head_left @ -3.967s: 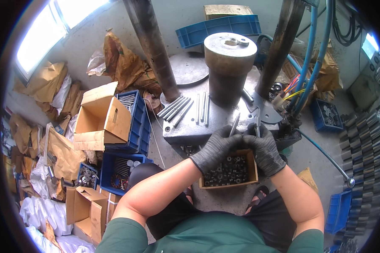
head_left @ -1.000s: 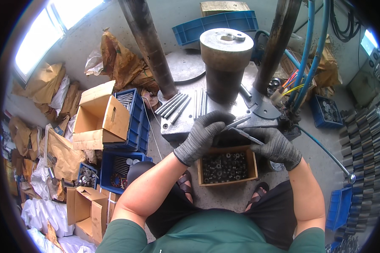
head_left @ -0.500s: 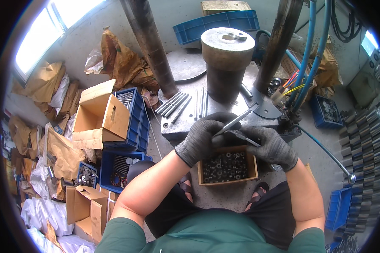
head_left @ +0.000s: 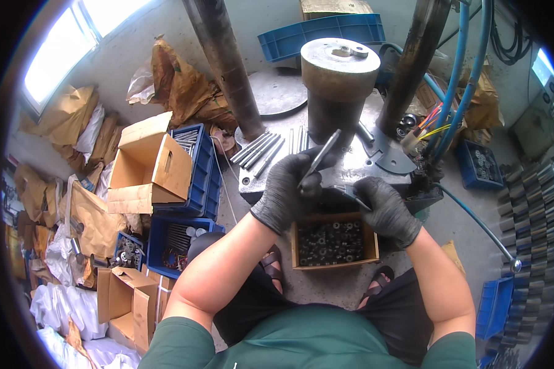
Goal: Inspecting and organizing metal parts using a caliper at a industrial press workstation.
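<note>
Rod (head_left: 321,157): slim, straight, silvery.

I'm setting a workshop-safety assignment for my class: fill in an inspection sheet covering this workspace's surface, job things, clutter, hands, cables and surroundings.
Surface: metal bed, bearing loose rods left of a thick upright cylinder.
Job's things: held rod, slanted; slim metal piece, exact kind unclear; brown box holding small dark parts.
Clutter: open cardboard box beside blue crates; crumpled brown paper.
Hands: both gloved; left hand grips the held rod, right hand the slim piece.
Cables: blue hoses and coloured wires at right.
Surroundings: bright window at upper left.
</note>
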{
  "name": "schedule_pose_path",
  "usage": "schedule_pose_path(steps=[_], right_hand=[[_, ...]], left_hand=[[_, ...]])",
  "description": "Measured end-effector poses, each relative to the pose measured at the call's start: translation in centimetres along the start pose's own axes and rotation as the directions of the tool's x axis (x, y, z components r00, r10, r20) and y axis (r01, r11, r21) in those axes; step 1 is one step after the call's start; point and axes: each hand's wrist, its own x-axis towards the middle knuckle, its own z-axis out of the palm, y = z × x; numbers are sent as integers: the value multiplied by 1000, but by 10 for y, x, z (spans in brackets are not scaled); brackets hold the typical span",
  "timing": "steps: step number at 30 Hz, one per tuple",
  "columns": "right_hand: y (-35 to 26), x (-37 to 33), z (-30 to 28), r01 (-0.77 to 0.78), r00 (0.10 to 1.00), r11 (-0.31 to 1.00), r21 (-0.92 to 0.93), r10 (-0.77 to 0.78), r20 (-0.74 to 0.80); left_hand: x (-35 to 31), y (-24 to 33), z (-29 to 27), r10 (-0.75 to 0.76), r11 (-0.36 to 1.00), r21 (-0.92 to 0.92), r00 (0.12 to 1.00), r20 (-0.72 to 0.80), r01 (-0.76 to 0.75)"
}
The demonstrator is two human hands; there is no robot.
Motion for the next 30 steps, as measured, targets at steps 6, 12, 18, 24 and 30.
schedule_pose_path(steps=[6, 12, 18, 24, 30], right_hand=[[29, 23, 20, 151, 934, 829, -538, -297, -197], [35, 32, 27, 131, 925, 788, -601, -315, -212], [38, 28, 23, 174, 904, 775, -608, -370, -213], [39, 25, 21, 112, 928, 899, -424, -248, -280], [22, 13, 13, -133, 887, 982, 137, 179, -425]], left_hand=[[5, 7, -7, -3, 987, -161, 989, 145, 27], [1, 3, 2, 88, 996, 7, 996, 0, -88], [0, 3, -3, 68, 989, -141, 992, 109, -52], [-1, 2, -3, 76, 989, -134, 994, 73, -66], [-3, 4, -1, 14, 996, -91, 999, 30, -11]])
